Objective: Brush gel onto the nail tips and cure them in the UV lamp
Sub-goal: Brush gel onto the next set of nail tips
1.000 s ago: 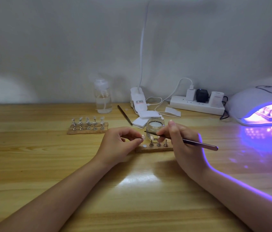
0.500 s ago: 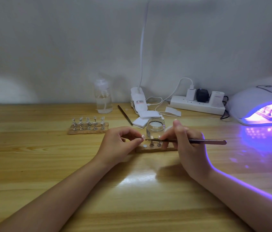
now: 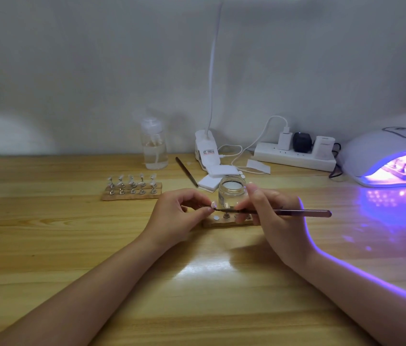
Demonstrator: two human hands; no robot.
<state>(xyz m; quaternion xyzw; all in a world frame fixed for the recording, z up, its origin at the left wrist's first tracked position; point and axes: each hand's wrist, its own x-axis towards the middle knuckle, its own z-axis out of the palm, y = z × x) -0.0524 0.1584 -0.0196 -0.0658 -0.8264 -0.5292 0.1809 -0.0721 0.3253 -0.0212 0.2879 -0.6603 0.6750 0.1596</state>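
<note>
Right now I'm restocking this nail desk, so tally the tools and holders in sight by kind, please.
Brushes: 2, one held by the right hand at, one lying at
Wooden nail-tip stands on the table: 2, and
Glass jars: 1
Pump bottles: 1
UV lamps: 1
Total: 7

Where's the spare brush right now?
The spare brush lies on the table at centre back, between the clear bottle and the white pads.
</note>
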